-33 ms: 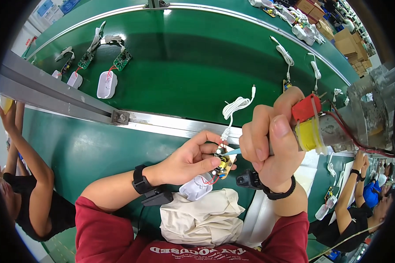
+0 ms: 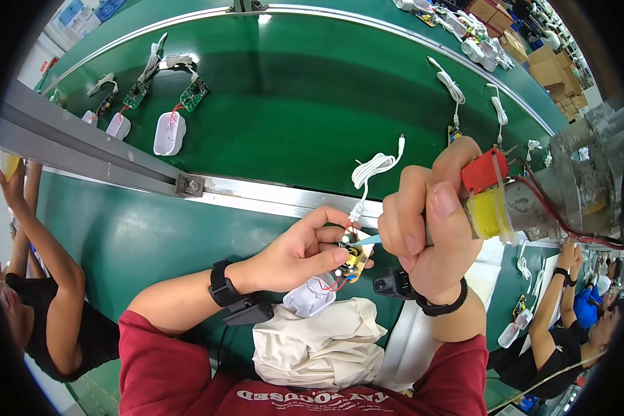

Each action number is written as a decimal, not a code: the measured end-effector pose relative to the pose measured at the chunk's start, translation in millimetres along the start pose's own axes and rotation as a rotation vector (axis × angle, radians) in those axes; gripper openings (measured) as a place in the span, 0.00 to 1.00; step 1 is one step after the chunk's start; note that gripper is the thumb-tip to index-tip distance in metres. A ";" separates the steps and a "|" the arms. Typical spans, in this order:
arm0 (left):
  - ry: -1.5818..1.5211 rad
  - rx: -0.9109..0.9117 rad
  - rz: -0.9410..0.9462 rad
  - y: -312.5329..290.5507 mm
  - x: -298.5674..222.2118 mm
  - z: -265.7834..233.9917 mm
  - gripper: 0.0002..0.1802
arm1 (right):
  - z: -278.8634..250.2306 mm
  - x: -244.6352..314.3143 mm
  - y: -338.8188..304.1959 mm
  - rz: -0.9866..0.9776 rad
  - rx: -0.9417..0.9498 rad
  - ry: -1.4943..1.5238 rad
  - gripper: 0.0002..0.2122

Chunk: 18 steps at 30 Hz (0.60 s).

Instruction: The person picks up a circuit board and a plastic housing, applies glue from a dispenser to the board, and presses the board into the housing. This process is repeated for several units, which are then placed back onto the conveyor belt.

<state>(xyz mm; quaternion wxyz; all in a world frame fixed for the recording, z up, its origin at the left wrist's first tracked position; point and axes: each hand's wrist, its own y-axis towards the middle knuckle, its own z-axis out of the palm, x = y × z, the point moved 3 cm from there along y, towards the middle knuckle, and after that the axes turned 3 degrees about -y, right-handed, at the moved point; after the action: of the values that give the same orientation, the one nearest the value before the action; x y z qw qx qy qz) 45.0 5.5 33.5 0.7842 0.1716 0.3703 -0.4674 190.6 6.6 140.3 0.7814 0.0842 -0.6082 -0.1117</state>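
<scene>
My left hand (image 2: 295, 253) pinches a small circuit board (image 2: 356, 267) by its edge, its components facing up. A coiled white cable (image 2: 372, 170) runs from the board's far end, over the metal rail. Thin red wires join the board's near end to a white plastic housing (image 2: 308, 299) beside a cloth. My right hand (image 2: 433, 225) is wrapped round a dispensing gun (image 2: 491, 213) with yellow tape and a red switch. Its tapered blue nozzle (image 2: 367, 240) points left at the board, the tip close over the components; whether it touches, I cannot tell.
A cream cloth (image 2: 319, 343) lies bunched in front of me. Beyond the metal rail (image 2: 256, 196), several boards with housings and cables sit on the green surface (image 2: 291, 104). A slanting metal post (image 2: 90, 139) stands at left. Other people work on both sides.
</scene>
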 end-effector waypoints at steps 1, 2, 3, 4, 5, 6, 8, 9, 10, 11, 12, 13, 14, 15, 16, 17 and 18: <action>0.004 -0.001 -0.002 0.0 -0.7 -0.2 0.18 | 0.2 0.3 0.3 -0.008 0.012 -0.008 0.14; 0.009 -0.002 -0.004 0.1 -1.5 -0.4 0.18 | 0.9 1.0 0.5 -0.008 0.012 -0.007 0.14; 0.013 -0.004 -0.005 0.0 -1.9 -0.5 0.18 | 1.7 2.2 0.8 0.009 0.003 0.010 0.14; 0.013 -0.003 -0.006 0.3 -1.1 -1.1 0.18 | 2.3 3.2 1.0 0.025 -0.008 0.025 0.14; 0.004 -0.001 0.000 1.0 0.3 -1.6 0.18 | 2.6 3.3 1.1 0.042 -0.018 0.041 0.14; -0.005 0.002 0.005 1.6 1.8 -2.0 0.18 | 2.9 3.0 1.3 0.042 -0.019 0.041 0.14; -0.014 0.006 0.010 2.4 2.9 -2.2 0.18 | 2.5 2.9 1.6 0.021 -0.047 0.001 0.13; -0.009 0.002 0.010 2.0 2.2 -1.5 0.19 | 2.4 3.3 1.9 0.011 -0.060 -0.017 0.12; -0.004 -0.002 0.010 1.8 1.5 -1.0 0.19 | 2.6 3.9 2.3 0.011 -0.059 -0.016 0.12; 0.001 -0.005 0.010 1.6 0.9 -0.7 0.19 | 2.7 4.8 2.9 0.019 -0.056 -0.020 0.12; 0.002 -0.006 0.010 1.6 0.5 -0.7 0.19 | 2.7 5.8 3.6 0.028 -0.054 -0.025 0.12; 0.003 -0.003 0.015 1.5 -0.1 -0.7 0.19 | 2.5 6.4 4.2 0.037 -0.051 -0.028 0.12; 0.004 0.003 0.019 1.8 -0.3 -1.0 0.19 | 1.7 6.7 5.2 0.037 -0.052 -0.029 0.12; 0.004 0.008 0.024 2.0 -0.5 -1.3 0.19 | 0.3 7.1 6.7 0.027 -0.063 -0.034 0.12; 0.004 0.009 0.023 2.2 -0.5 -1.8 0.19 | -1.0 7.5 8.2 0.016 -0.073 -0.038 0.12; 0.013 0.010 0.022 2.3 -0.6 -2.3 0.20 | -2.1 7.6 9.3 0.005 -0.083 -0.042 0.11; 0.021 0.012 0.021 2.3 -0.6 -2.7 0.20 | -2.9 6.6 9.8 0.005 -0.084 -0.042 0.11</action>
<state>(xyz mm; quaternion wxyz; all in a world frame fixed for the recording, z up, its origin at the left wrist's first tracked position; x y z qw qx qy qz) 45.7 8.7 32.0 0.7841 0.1849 0.3739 -0.4595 195.6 14.2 148.3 0.7717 0.0475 -0.6193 -0.1369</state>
